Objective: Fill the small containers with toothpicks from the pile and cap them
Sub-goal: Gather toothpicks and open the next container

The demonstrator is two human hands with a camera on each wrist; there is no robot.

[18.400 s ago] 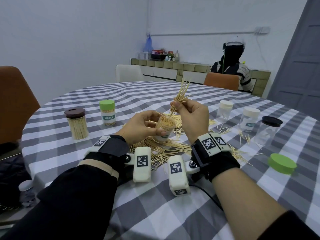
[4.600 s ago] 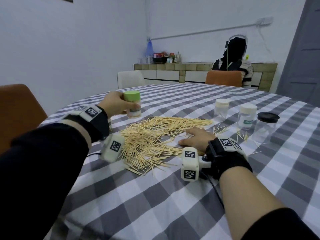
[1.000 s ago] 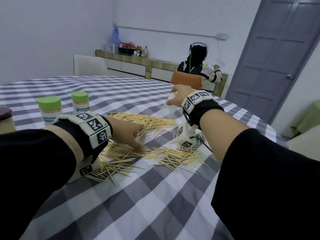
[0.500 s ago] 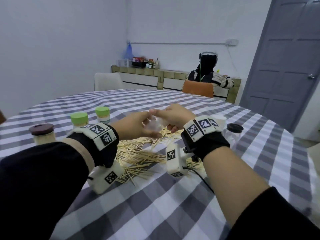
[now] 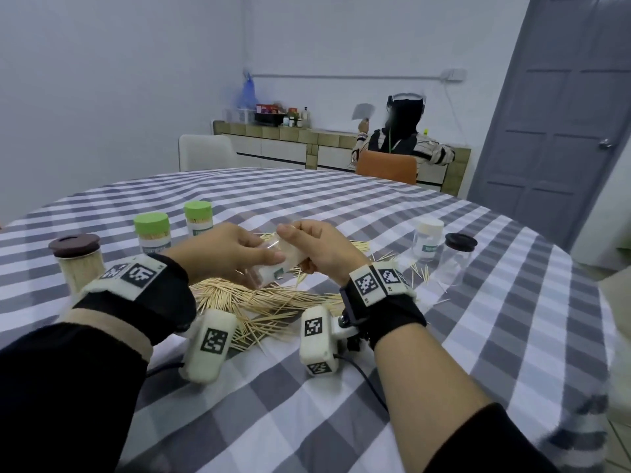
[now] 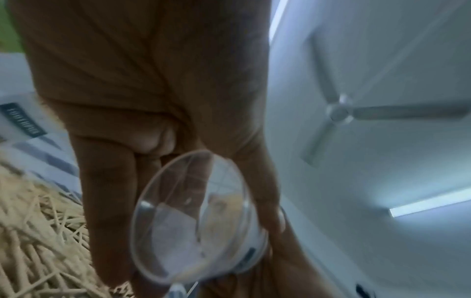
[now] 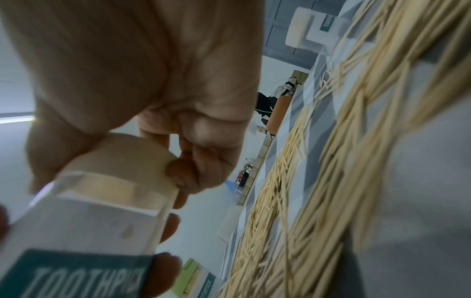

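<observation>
A small clear container (image 5: 273, 269) with a teal label is held tilted above the toothpick pile (image 5: 259, 303). My left hand (image 5: 239, 256) grips its clear body (image 6: 193, 217), base toward the wrist camera, and it looks empty. My right hand (image 5: 307, 245) curls thumb and fingers round its cream cap (image 7: 122, 159), which sits on the container's mouth (image 7: 84, 221). The pile lies spread on the checked tablecloth right under both hands.
At the left stand two green-capped containers (image 5: 152, 233) (image 5: 198, 218) and a brown-lidded jar (image 5: 76, 261), all holding toothpicks. At the right stand a cream-capped container (image 5: 428, 238) and a black-lidded clear jar (image 5: 457, 257). A person sits beyond the table's far edge.
My right hand brought the cream-capped container from the far right to the middle. My left hand left the pile and took hold of its body; both now hold it tilted.
</observation>
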